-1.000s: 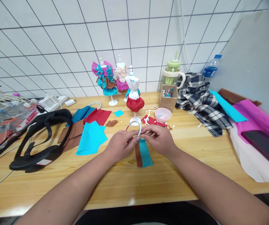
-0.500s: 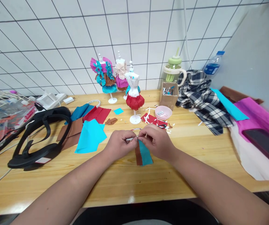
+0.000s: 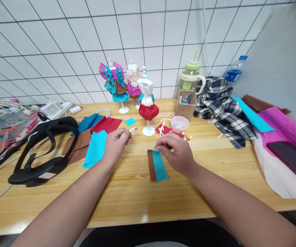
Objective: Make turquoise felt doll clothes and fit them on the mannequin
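My left hand (image 3: 117, 143) is closed, with a small white roll (image 3: 133, 129) at its fingertips that looks like tape. It hovers left of the middle, partly over a bright blue sheet (image 3: 95, 147). My right hand (image 3: 175, 149) is pinched at the upper right corner of a two-coloured strip, and whatever its fingertips hold is too small to make out. This strip lies flat on the wooden table, with a brown band (image 3: 151, 166) on its left and a teal band (image 3: 160, 166) on its right.
Behind stand a small white dress form (image 3: 146, 91) with a red skirt and two dressed forms. Right of it are a pink dish (image 3: 179, 123), scraps, a cardboard box (image 3: 186, 109) and checked cloth (image 3: 215, 103). A black headset (image 3: 45, 151) lies left; a phone (image 3: 292, 161) lies far right.
My hands have parted. The left has moved up and left with the white roll, uncovering the strip's upper end; the right has stayed near the strip's top.
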Motion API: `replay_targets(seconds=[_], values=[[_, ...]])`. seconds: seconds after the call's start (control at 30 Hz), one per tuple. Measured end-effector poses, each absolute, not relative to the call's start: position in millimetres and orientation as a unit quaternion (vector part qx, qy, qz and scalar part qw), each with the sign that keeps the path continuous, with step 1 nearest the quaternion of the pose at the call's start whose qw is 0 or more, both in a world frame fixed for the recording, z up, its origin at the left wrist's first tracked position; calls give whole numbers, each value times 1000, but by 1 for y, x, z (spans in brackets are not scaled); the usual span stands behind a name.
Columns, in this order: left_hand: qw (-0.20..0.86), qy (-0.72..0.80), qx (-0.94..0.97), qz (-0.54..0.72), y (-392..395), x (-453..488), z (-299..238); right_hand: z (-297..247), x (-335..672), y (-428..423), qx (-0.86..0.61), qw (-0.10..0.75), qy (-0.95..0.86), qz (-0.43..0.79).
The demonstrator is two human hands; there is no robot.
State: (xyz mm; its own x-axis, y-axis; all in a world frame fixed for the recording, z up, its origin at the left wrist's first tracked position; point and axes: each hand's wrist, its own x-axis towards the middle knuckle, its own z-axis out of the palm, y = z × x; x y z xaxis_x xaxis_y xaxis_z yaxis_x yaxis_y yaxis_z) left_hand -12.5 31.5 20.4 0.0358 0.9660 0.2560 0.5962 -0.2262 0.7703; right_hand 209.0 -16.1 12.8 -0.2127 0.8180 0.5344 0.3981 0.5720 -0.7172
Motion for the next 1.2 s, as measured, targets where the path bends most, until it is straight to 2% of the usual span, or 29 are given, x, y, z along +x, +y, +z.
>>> replay_targets(seconds=[0.13,0.23,0.33,0.43,0.5,0.77,0.87,1.1,1.2], values=[[-15,597,778,195,48,-36,20,8,215,-1,-468,457,-630,420],[-57,605,785,119,47,-34,15,4,216,5,-481,415,-581,509],[13,574,800,175,39,-19,12,3,214,5,-487,398,-594,501],[222,468,820,243,25,2,12,3,210,1,-483,391,-630,466],[291,437,811,259,15,14,13,4,208,0,-482,385,-649,445],[267,392,806,354,4,26,7,6,204,-4,-492,388,-653,424],[258,372,811,371,3,26,8,2,206,-2,-503,398,-676,363],[420,410,715,380,2,26,8,-1,215,-1,-487,461,-730,134],[452,401,692,395,5,23,6,3,215,-5,-450,442,-773,71]])
